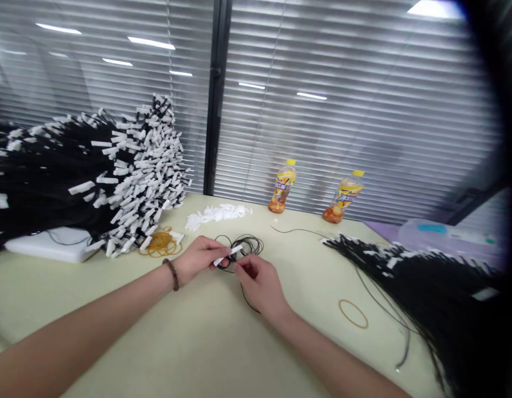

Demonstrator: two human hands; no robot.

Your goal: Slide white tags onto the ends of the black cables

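In the head view a thin black cord lies in loose coils on the table around my fingers. My left hand, with a beaded bracelet at the wrist, pinches a narrow white strip together with part of the cord. Close beside it, my right hand is closed in a pinch on the cord just below the strip. A length of cord hangs under the right hand. Whether the strip is fixed to the cord is hidden by the fingers.
A big heap of black cords with white ends stands at left by yellow rubber bands. White strips lie behind my hands. Two drink bottles stand at the back. More black cords and one rubber band are right.
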